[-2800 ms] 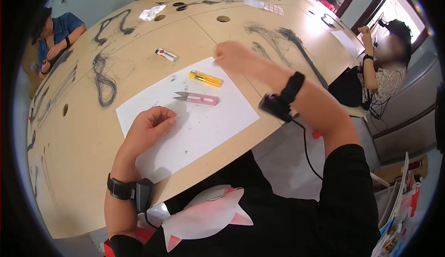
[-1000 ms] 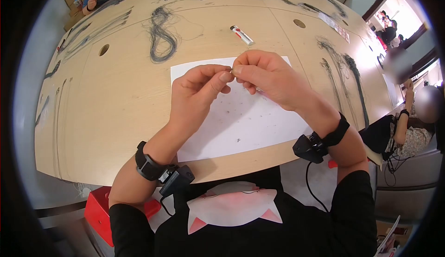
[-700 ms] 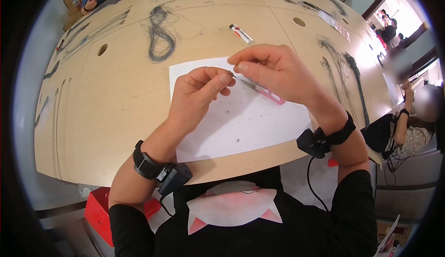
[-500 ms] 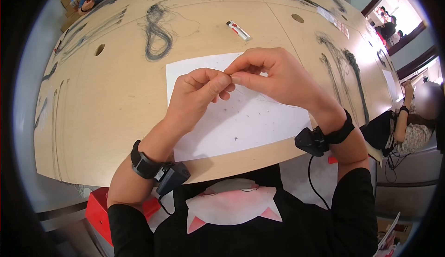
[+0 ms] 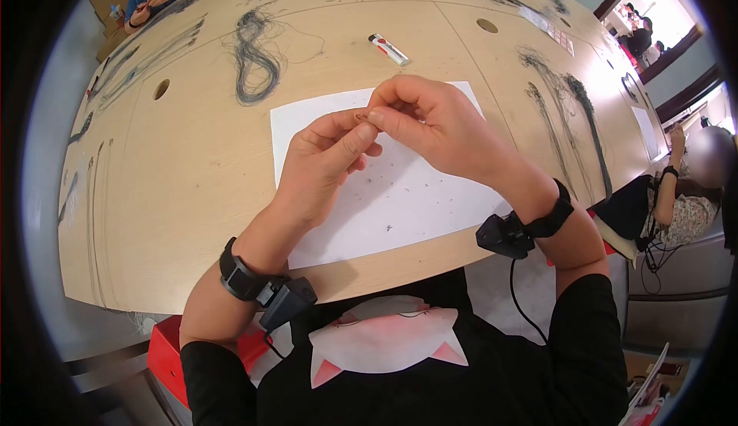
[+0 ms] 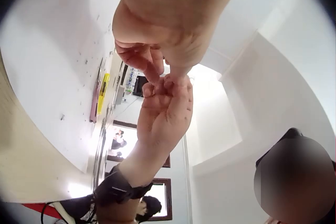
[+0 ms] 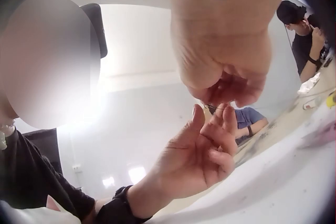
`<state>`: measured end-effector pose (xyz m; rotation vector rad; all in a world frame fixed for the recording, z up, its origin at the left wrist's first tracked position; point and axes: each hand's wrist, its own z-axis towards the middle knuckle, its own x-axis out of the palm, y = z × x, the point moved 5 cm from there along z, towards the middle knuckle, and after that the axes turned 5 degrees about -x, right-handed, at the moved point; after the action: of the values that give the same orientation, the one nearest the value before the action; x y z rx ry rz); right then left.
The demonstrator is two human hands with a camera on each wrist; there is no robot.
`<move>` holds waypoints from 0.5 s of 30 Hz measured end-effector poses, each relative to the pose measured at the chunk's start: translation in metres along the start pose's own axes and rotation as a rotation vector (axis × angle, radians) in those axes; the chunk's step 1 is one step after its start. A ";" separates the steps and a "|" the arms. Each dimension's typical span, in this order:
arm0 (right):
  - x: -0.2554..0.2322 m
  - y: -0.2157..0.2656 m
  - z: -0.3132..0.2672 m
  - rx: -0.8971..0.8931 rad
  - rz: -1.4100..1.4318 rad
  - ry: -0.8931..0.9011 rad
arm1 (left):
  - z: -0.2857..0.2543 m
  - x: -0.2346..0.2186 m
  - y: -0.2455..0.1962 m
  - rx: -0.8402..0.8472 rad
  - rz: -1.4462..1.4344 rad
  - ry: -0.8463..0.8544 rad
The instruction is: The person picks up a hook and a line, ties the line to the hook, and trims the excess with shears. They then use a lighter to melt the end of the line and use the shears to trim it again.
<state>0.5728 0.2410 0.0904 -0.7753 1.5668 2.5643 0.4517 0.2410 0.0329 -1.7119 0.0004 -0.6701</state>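
Both hands meet above the white paper [image 5: 415, 203]. My left hand [image 5: 319, 157] holds a thin dark strand at its fingertips, and a small loop of it [image 5: 360, 118] shows between thumb and index finger. My right hand [image 5: 434, 126] pinches the same strand, its thumb and index finger right against the left fingertips. In the right wrist view the strand [image 7: 214, 108] runs as a fine line between the hands; its ends are hidden by fingers. Pink thread snips [image 6: 94, 100] and a yellow lighter [image 6: 104, 90] lie on the paper, covered by the right hand in the head view.
A white lighter [image 5: 389, 49] lies beyond the paper. A looped dark bundle of strands [image 5: 257, 64] lies on the table [image 5: 184, 195] at the back left, another bundle [image 5: 588, 126] at the right. Dark bits dot the paper. Other people sit around the table.
The right hand comes from the far right to meet the left hand, parts briefly from it, then pinches the strand again. Now a small loop shows. The head view has shifted.
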 end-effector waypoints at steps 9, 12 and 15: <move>0.004 -0.004 -0.001 -0.046 0.031 -0.029 | 0.001 -0.003 0.004 -0.010 -0.065 0.064; 0.002 -0.004 -0.001 -0.041 0.079 -0.034 | -0.001 -0.001 0.000 0.003 -0.092 0.077; -0.003 -0.011 -0.005 0.065 0.114 -0.079 | -0.001 0.000 -0.002 0.004 -0.101 0.071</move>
<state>0.5806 0.2422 0.0809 -0.5873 1.7080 2.5705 0.4505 0.2402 0.0350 -1.6921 -0.0373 -0.8051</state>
